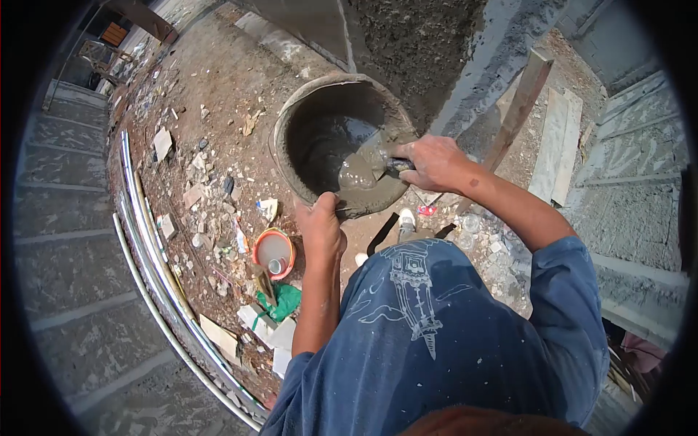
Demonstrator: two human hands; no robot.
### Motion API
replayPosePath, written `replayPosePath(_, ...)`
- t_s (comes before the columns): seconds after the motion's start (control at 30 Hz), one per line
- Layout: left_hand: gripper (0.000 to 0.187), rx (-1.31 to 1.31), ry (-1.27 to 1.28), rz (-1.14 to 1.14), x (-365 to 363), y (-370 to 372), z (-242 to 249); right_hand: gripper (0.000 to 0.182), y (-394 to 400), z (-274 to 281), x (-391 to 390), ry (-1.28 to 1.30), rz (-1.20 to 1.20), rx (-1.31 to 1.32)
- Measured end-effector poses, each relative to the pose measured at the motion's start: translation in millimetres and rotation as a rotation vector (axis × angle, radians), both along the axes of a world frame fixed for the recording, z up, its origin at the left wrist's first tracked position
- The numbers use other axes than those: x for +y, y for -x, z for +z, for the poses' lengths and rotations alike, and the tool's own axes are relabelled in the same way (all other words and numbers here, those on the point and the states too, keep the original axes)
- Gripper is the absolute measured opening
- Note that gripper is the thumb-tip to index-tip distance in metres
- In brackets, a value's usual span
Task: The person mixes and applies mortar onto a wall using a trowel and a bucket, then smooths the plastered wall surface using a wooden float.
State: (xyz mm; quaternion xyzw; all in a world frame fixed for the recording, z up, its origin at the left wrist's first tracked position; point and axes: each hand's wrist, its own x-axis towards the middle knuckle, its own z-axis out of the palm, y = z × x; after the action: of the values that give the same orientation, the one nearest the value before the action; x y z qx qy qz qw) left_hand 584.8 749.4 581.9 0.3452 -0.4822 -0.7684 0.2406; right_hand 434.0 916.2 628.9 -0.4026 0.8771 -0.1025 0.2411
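Note:
A round, mortar-caked bucket [294, 190] is tilted in front of me, with wet grey mortar [356, 173] inside. My left hand [320, 231] grips its near rim, thumb over the edge. In my right hand [435, 164] is the dark handle of a trowel [379, 161], closed in the fingers. The trowel's blade is coated in mortar and lies inside the bucket at the right side, so its outline is hard to make out.
Below left stands an orange-rimmed bucket [291, 256] of cloudy water with a cup in it. Long pipes [138, 207] run along the left. A wooden plank [518, 109] leans at right near a freshly plastered wall [411, 43]. Rubble and a green bag [282, 301] litter the ground.

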Motion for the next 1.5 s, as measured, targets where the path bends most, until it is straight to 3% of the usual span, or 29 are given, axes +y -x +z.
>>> replayPosePath(0.1, 0.035, -0.019, -0.016, -0.072, -6.5, -7.3, 6.1, 0.043, 7.8, -3.1, 19.7, 0.142, -0.030, -0.212)
replayPosePath(0.2, 0.038, 0.004, -0.171, -0.020, -6.9, -8.2, 19.9, 0.048, 8.2, -10.4, 40.8, 0.285, -0.004, -0.245)
replayPosePath(0.3, 0.032, -0.008, -0.219, 0.035, -15.1, -20.7, -1.5, 0.051, 18.5, 4.2, 64.6, 0.414, -0.085, -0.428)
replayPosePath(0.37, 0.025, -0.087, -0.221, 0.054, -18.8, -30.4, -20.0, 0.047, 40.8, 11.6, 83.3, 0.386, -0.213, -0.792)
replayPosePath(0.4, 0.033, -0.127, -0.212, 0.059, -16.8, -31.6, -23.4, 0.046, 56.7, 14.5, 94.9, 0.370, -0.278, -0.976)
replayPosePath(0.47, 0.052, -0.208, -0.188, 0.068, -14.4, -33.7, -29.1, 0.035, 95.2, 9.0, 122.2, 0.366, -0.428, -1.040)
replayPosePath(0.5, 0.057, -0.217, -0.192, 0.070, -12.8, -34.6, -30.9, 0.031, 123.6, 4.2, 139.6, 0.382, -0.508, -0.912)
replayPosePath(0.57, 0.045, -0.217, -0.186, 0.140, -6.0, -34.5, -31.1, 0.029, 178.9, 1.5, 168.4, 0.501, -0.706, -0.537)
replayPosePath(0.6, 0.039, -0.212, -0.179, 0.173, -4.8, -33.0, -30.5, 0.031, 194.6, 24.0, 178.2, 0.613, -0.755, -0.333)
replayPosePath(0.67, 0.043, -0.193, -0.188, 0.190, -3.4, -33.6, -32.8, 0.033, 198.8, 85.4, 185.6, 0.703, -0.708, -0.163)
replayPosePath(0.8, 0.044, -0.114, -0.177, 0.264, 3.6, -30.0, -33.4, 0.035, 152.3, 129.8, 152.9, 0.520, -0.429, 0.253)
replayPosePath(0.87, 0.045, -0.126, -0.126, 0.193, -0.3, -31.2, -42.9, 0.041, 110.3, 131.3, 112.8, 0.316, -0.262, 0.414)
replayPosePath(0.93, 0.054, -0.108, -0.084, 0.097, -2.7, -29.6, -43.3, 0.035, 85.7, 94.5, 83.1, 0.302, -0.002, 0.547)
replayPosePath(0.97, 0.063, -0.084, -0.064, 0.038, -2.7, -24.7, -39.6, 0.029, 64.5, 87.5, 61.4, 0.115, -0.013, 0.483)
replayPosePath(1.03, 0.072, -0.047, -0.064, -0.039, 4.1, -15.1, -19.4, 0.032, 45.4, 29.3, 35.4, -0.026, 0.140, 0.595)
replayPosePath(1.1, 0.071, -0.037, 0.012, -0.061, 16.0, -4.2, 0.6, 0.029, 14.0, -22.2, 12.8, 0.109, 0.165, 0.664)
replayPosePath(1.13, 0.070, -0.026, 0.053, -0.070, 16.3, -0.7, 5.6, 0.028, 9.1, -24.1, 15.1, 0.129, 0.157, 0.643)
replayPosePath(1.17, 0.048, 0.048, 0.068, -0.012, 14.0, 3.1, 1.8, 0.028, 8.5, -15.7, 13.9, 0.152, 0.160, 0.627)
replayPosePath(1.23, 0.046, 0.006, 0.023, -0.035, 2.6, -5.1, 3.7, 0.028, 3.1, 7.7, 19.9, 0.200, 0.167, 0.613)
replayPosePath(1.33, 0.048, 0.023, 0.004, -0.011, 3.2, -8.4, 7.7, 0.025, 9.2, 52.4, 21.9, 0.059, 0.072, 0.699)
replayPosePath(1.37, 0.051, 0.022, 0.017, -0.021, 4.3, -8.2, 12.8, 0.026, 15.9, 51.4, 19.2, 0.008, 0.078, 0.750)
replayPosePath(1.5, 0.056, 0.051, 0.055, -0.019, 6.8, -5.7, 15.0, 0.025, 18.5, -6.3, 7.5, 0.037, 0.119, 0.334)
